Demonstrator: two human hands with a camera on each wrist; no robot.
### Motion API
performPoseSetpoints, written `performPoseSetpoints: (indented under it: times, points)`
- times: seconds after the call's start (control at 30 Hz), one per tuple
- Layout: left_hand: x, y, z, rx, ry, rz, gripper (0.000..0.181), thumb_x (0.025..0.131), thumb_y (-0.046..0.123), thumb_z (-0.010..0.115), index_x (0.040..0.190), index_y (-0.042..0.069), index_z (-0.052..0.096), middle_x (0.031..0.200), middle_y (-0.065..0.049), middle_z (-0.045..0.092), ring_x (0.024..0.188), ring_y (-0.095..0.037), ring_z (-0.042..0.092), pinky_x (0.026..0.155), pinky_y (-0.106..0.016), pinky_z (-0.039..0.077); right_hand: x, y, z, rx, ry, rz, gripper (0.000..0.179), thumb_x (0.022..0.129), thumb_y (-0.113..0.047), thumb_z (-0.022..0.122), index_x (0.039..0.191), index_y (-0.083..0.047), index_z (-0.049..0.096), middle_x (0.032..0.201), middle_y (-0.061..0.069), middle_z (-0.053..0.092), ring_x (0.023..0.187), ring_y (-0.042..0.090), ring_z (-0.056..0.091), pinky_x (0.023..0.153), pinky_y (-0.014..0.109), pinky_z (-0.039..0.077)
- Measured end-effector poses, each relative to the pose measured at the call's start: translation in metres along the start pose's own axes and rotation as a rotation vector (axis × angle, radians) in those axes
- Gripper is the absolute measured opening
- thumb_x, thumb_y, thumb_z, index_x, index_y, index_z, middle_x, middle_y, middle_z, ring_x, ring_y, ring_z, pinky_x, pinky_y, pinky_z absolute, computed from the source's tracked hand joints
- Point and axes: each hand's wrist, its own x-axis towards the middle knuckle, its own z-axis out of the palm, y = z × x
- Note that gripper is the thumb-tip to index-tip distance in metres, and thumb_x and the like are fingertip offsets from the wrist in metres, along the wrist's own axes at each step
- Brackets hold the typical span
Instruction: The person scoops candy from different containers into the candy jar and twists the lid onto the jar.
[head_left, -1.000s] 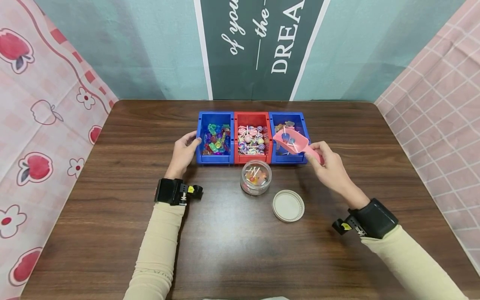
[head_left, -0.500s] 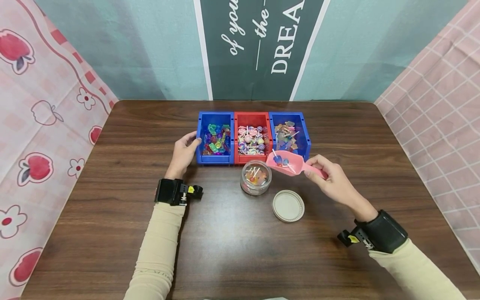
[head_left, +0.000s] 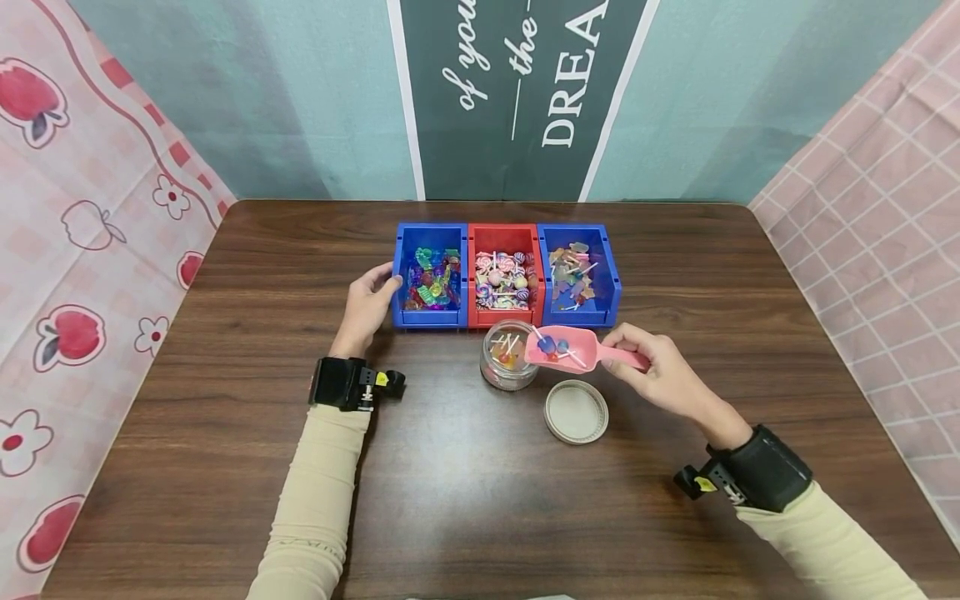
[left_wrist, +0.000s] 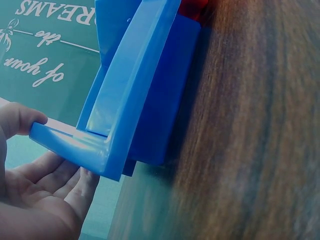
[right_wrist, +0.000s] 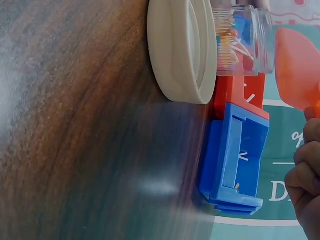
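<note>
1. Holding a smooth pink scoop (head_left: 582, 342) by its handle, the right hand (head_left: 660, 367) has its grip clamped with curled fingers; glossy blue lollipops (head_left: 547, 344) with thin white sticks lie in the scoop's trough.
2. The scoop's front lip overhangs the right side of the rim of a clear, round jar (head_left: 501, 377); the right wrist view shows a narrow gap between them.
3. Orange pieces and white sticks show through the jar's ribbed wall.
4. The left hand (head_left: 363, 308) has its grip clamped on the shiny blue left bin (head_left: 429, 319), thumb over the rim, fingers beneath.
5. Translucent coloured pieces fill that bin; swirled candies pack the red bin (head_left: 504, 317); pale pieces and sticks lie in the right blue bin (head_left: 577, 319). The three stand side by side, walls straight.
6. An off-white lid (head_left: 577, 412), circular with a raised edge, lies near the jar, below the scoop in the head view.
7. Bare wood-grain counter (head_left: 465, 500) stretches between the forearms toward the near side.
</note>
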Motion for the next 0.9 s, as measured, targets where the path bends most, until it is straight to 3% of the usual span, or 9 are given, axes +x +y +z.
performPoseSetpoints:
  times: [0.63,0.9]
  points:
    - [0.001,-0.002,-0.001,-0.003,-0.005,-0.006,0.046,0.100,0.020,0.049,0.141,0.001,0.045,0.145,-0.019,0.050,0.130,-0.028,0.048,0.115,-0.041,0.039,0.009,-0.006,-0.014,-0.053,-0.127,-0.021,0.022,0.080,0.004,0.071,0.093,-0.011,0.061,0.068,-0.007,0.047,0.060,-0.001,0.040,0.049,0.018,0.032]
    - [0.003,-0.002,0.000,-0.010,-0.001,0.001,0.045,0.099,0.019,0.050,0.140,0.000,0.045,0.144,-0.019,0.050,0.130,-0.028,0.048,0.115,-0.041,0.039,0.015,-0.012,-0.021,-0.156,-0.154,-0.002,0.021,0.080,-0.001,0.072,0.089,-0.015,0.061,0.063,-0.008,0.044,0.056,-0.002,0.038,0.049,0.018,0.032]
